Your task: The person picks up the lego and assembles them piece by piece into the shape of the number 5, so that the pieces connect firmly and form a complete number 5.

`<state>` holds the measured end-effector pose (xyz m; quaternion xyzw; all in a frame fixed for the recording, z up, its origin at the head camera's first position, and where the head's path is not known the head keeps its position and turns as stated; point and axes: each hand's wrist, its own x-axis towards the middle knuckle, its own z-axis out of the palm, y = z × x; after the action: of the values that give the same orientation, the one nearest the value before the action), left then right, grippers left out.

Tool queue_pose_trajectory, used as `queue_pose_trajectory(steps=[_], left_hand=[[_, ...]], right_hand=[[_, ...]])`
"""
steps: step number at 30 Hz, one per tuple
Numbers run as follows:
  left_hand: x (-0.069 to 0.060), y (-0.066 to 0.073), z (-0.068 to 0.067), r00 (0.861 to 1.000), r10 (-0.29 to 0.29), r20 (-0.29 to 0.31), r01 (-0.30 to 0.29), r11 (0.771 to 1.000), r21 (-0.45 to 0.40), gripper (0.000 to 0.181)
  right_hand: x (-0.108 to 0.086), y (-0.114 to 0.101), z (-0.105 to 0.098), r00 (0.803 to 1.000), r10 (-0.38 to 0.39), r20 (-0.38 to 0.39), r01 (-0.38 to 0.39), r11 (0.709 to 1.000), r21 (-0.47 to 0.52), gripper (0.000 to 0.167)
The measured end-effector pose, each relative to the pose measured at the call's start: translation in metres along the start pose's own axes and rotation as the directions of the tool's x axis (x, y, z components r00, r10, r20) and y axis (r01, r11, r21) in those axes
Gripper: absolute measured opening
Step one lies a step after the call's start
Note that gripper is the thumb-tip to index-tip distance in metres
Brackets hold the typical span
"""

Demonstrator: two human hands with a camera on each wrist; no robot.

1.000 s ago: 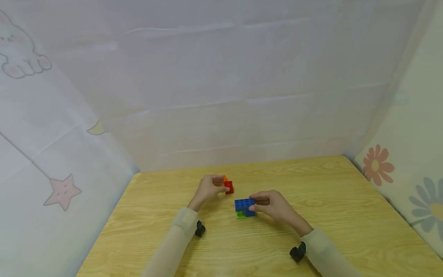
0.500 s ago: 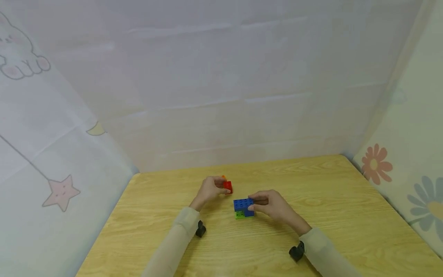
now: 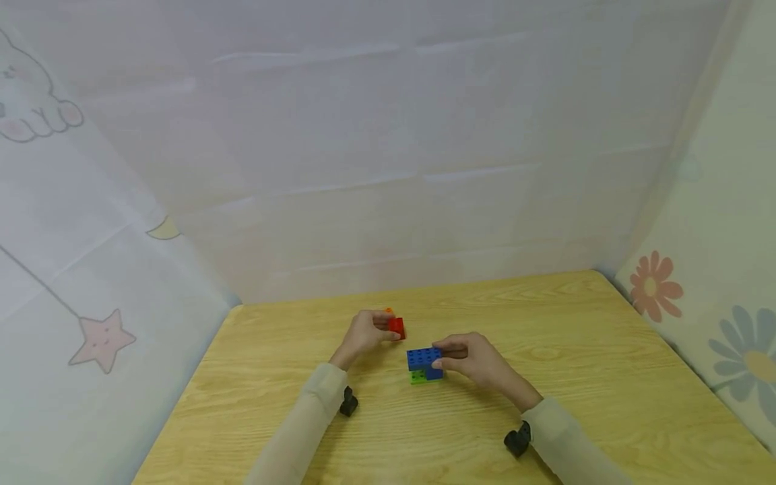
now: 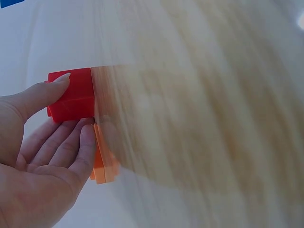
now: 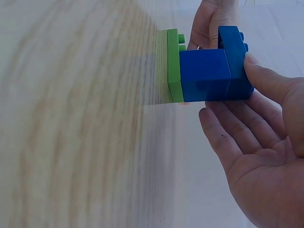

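Observation:
My left hand pinches a red toy brick between thumb and fingers near the table's middle. Just behind the fingers lies an orange piece, partly hidden by them. Nearer to me, my right hand holds a small build of toy bricks. Its top is a long blue brick that overhangs to the left. Beneath sits another blue brick, on a flat green brick resting on the table. The right thumb lies on the top blue brick, and the fingers are on its far side.
The wood-grain table bears all the bricks. A pale cloth wall stands behind it, with printed walls at left and right. Each sleeve cuff has a small black camera on it.
The head view has shifted slightly. My left hand has moved a little further round the red brick, hiding more of the orange piece. My right hand and its build stay put.

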<state>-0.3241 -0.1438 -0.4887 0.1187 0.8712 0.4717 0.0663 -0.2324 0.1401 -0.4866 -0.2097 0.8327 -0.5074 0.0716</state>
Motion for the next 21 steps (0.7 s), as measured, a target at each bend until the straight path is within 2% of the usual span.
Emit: queue_pose_trajectory(steps=[21], left_hand=[[0.0024, 0.0012, -0.0031, 1.000, -0.021, -0.007, 0.021, 1.000, 0.003, 0.045]], right_hand=[[-0.0001, 0.0048, -0.0024, 1.000, -0.004, 0.006, 0.004, 1.000, 0.024, 0.052]])
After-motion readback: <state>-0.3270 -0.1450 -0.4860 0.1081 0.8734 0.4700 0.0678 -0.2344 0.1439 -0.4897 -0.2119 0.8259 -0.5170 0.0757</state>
